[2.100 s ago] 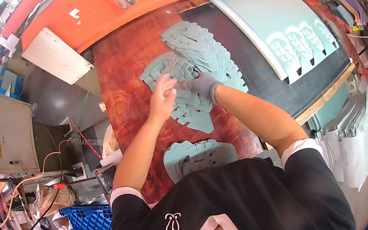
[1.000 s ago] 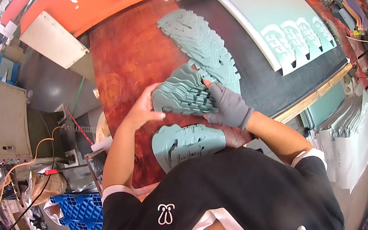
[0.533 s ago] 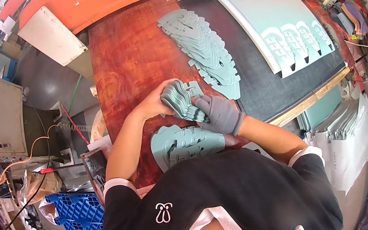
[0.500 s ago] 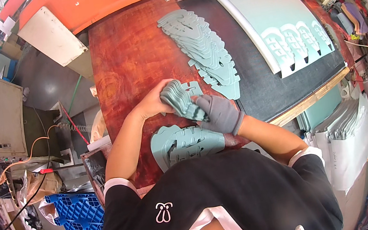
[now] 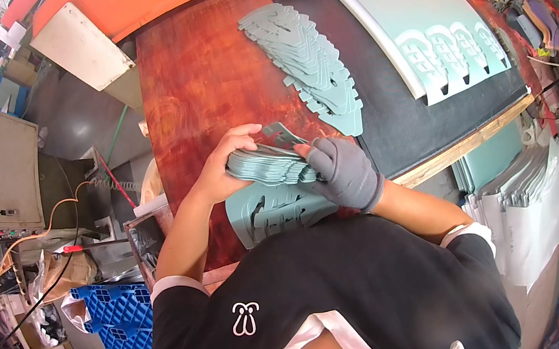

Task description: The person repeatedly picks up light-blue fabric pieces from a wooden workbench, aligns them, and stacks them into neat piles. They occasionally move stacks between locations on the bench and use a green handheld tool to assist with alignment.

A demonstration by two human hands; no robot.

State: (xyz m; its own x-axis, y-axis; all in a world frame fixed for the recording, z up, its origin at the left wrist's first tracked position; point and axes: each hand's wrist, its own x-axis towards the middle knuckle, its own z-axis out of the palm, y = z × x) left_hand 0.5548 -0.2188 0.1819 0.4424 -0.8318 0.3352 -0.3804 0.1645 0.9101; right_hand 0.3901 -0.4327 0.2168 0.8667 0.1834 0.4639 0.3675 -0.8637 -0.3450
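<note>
I see the left hand (image 5: 222, 169), bare, with its fingers curled around the left end of a bundle of teal cut pieces (image 5: 267, 165), clamped on it. The right hand (image 5: 340, 173), in a grey glove, has its fingers closed over the bundle's right end, so both hands grip the same stack. The bundle is held just above the reddish-brown bench (image 5: 195, 77), near its front edge. Directly below the hands lies a flat pile of teal cut pieces (image 5: 268, 214) on the bench. Farther back, a long fanned row of teal pieces (image 5: 309, 64) runs along the edge of a black mat (image 5: 404, 115). A pale teal sheet (image 5: 416, 16) with cut-outs lies on the mat.
</note>
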